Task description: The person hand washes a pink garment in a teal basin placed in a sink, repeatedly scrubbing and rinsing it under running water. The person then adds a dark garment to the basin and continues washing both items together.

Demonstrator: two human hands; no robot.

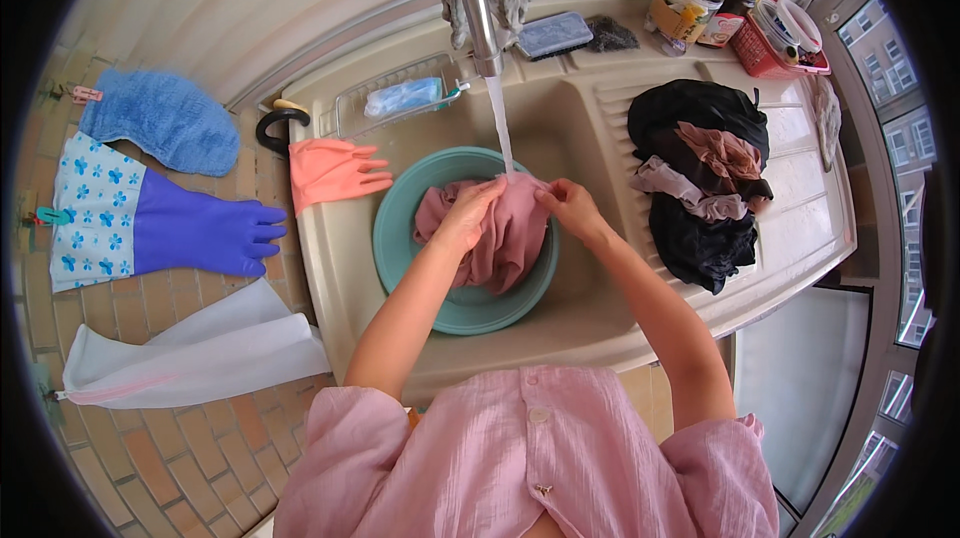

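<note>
A pink cloth garment (506,238) hangs between my two hands over a teal plastic basin (390,260), its lower part down in the basin. My left hand (474,214) holds the cloth near its upper edge, with the fingertips beside the water stream (499,117). At the cloth's right edge, my right hand (574,206) pinches it between thumb and fingers. Water runs from the metal faucet (480,24) onto the top of the cloth. The basin stands inside a beige sink (592,313); the bunched cloth hides much of the basin's bottom.
Black garments (694,114) and smaller crumpled pieces lie on the ribbed drainboard (802,215) at right. A wire rack (349,114) holds a wrapped blue-white item (403,97). A coral rubber glove (330,170) drapes over the left rim. A purple glove (202,226) hangs on the brick-patterned wall. A scrub brush (555,35) lies behind.
</note>
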